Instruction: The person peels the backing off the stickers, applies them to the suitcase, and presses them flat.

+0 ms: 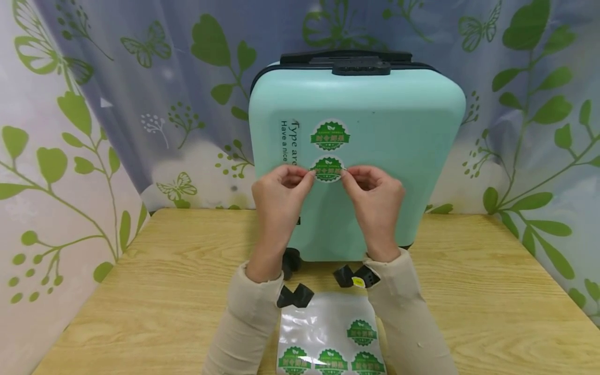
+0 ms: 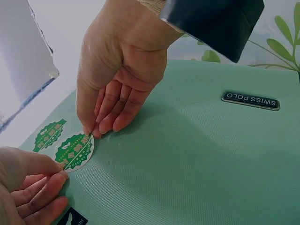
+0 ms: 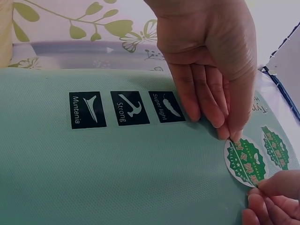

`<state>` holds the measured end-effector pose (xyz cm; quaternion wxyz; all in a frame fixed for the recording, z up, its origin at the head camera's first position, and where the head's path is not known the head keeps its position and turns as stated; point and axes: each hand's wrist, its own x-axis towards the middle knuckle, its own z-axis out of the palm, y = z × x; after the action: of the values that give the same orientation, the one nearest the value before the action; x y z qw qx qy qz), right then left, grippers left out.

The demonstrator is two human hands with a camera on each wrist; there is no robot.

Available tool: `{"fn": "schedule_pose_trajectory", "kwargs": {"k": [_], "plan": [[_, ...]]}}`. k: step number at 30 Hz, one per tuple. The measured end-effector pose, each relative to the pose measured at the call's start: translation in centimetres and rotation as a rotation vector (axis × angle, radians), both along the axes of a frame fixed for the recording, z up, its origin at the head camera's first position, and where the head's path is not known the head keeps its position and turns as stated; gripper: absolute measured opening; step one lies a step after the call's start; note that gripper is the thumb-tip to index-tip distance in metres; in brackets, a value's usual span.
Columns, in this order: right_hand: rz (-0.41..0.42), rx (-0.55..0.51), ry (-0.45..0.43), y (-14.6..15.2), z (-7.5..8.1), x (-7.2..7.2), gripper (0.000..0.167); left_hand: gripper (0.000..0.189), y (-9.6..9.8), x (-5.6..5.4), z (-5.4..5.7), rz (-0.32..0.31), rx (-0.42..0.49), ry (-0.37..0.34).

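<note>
A round green-and-white sticker (image 1: 327, 170) is at the front of a mint-green suitcase (image 1: 394, 146). My left hand (image 1: 283, 203) pinches its left edge between thumb and fingertips; my right hand (image 1: 377, 205) pinches the opposite edge. Just above it, a matching sticker (image 1: 330, 135) lies flat on the shell. In the left wrist view, the held sticker (image 2: 75, 152) is stretched between both hands, close against the shell. The right wrist view shows a white rim on the sticker (image 3: 244, 161). Whether its back touches the case all over, I cannot tell.
A backing sheet (image 1: 323, 312) with several more green stickers lies on the wooden table (image 1: 187, 260) between the forearms. The suitcase stands upright before a leaf-patterned curtain (image 1: 178, 104). A SWISS POLO badge (image 2: 251, 100) and black labels (image 3: 129, 108) mark its shell.
</note>
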<state>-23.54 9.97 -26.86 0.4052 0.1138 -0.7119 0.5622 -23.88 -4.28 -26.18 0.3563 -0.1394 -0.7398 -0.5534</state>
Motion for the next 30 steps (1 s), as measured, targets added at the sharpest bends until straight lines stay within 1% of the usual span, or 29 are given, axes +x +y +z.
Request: {"fn": "schedule_pose_trajectory", "kwargs": {"k": [6, 10, 14, 19, 27, 30], "plan": [[0.01, -0.003, 0.007, 0.0, -0.2, 0.0, 0.014, 0.014, 0.1, 0.1, -0.2, -0.012, 0.013, -0.014], [0.019, -0.009, 0.004, 0.0, -0.2, 0.0, 0.014, 0.014, 0.3, 0.1, -0.2, -0.026, 0.016, -0.008], [0.029, -0.01, 0.002, -0.1, -0.3, 0.1, 0.013, 0.014, 0.4, 0.2, -0.3, -0.031, -0.002, 0.003], [0.047, -0.02, 0.005, 0.0, -0.4, 0.1, 0.013, 0.014, 0.8, 0.4, -0.3, -0.076, -0.017, 0.005], [0.054, -0.016, 0.001, 0.2, -0.2, 0.3, 0.014, 0.016, 1.3, 0.4, 0.3, -0.138, -0.033, -0.037], [0.066, -0.027, -0.012, 0.3, -0.3, 0.5, 0.015, 0.016, 1.4, 0.3, 0.3, -0.151, -0.038, -0.044]]}}
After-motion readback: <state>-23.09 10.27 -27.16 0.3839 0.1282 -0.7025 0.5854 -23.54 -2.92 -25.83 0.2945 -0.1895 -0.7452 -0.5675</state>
